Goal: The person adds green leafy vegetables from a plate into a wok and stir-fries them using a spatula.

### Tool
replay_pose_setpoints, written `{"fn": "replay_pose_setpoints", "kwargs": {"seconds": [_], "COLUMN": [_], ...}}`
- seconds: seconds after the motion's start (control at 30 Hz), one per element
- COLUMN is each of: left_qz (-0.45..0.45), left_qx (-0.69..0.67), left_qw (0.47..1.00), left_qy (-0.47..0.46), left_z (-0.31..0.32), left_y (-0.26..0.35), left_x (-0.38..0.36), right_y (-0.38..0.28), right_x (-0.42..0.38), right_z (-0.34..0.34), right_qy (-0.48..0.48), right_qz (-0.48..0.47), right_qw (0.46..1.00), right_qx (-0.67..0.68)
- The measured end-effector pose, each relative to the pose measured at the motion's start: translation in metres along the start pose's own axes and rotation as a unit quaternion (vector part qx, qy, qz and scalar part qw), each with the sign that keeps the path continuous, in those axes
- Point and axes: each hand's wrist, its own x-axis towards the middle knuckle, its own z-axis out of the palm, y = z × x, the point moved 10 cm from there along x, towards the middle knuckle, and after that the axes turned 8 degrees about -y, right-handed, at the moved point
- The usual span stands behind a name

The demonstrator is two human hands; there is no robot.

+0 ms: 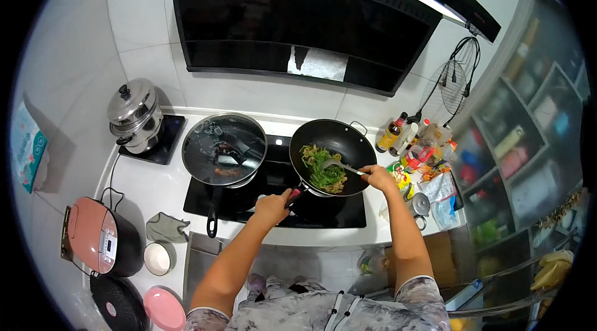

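A black wok (354,138) sits on the right burner with a heap of chopped greens and browned pieces (324,172) in it. My left hand (272,208) is closed around the wok's handle (297,195). In my right hand (377,178) is the handle of a metal spatula or ladle (351,169); its head rests among the greens, so its exact shape is partly hidden. Left of the wok stands a frying pan under a glass lid (224,147), its black handle (213,213) pointing toward me.
A steel steamer pot (134,116) stands on a small hot plate at the left. Nearer are a pink rice cooker (93,234), a grey cloth (168,228), a white bowl (157,259) and a pink plate (165,308). Bottles (392,134) and seasoning packets (438,185) crowd the right counter. The range hood (298,26) overhangs the back.
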Motion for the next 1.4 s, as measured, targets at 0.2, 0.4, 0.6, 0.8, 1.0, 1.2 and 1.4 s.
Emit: {"fn": "replay_pose_setpoints", "kwargs": {"seconds": [0.2,0.4,0.6,0.8,1.0,1.2,1.4], "left_qz": [-0.014,-0.013,-0.008,-0.015,0.008,-0.018,-0.008], "left_qx": [0.006,0.007,0.004,0.007,0.007,0.013,0.008], "left_qw": [1.0,1.0,1.0,1.0,0.999,1.0,1.0], "left_qy": [-0.001,0.011,0.011,0.007,0.033,0.012,0.013], "left_z": [0.003,0.002,0.003,0.004,0.01,0.002,0.005], "left_y": [-0.003,-0.002,-0.001,-0.001,-0.004,-0.001,0.001], "left_x": [0.002,0.0,0.001,0.001,0.006,0.0,0.001], "right_y": [-0.013,-0.001,-0.013,-0.022,-0.021,-0.028,-0.029], "right_x": [0.007,-0.03,-0.048,-0.012,0.032,0.044,-0.023], "right_z": [0.027,-0.012,0.01,0.009,0.02,0.056,-0.011], "right_qy": [0.112,0.072,-0.008,0.119,0.165,0.042,0.06], "right_qz": [-0.006,-0.045,-0.027,0.022,0.03,-0.023,-0.072], "right_qw": [0.993,0.996,0.998,0.993,0.971,0.983,0.988], "right_qx": [0.021,0.023,-0.061,0.011,0.17,0.177,-0.119]}}
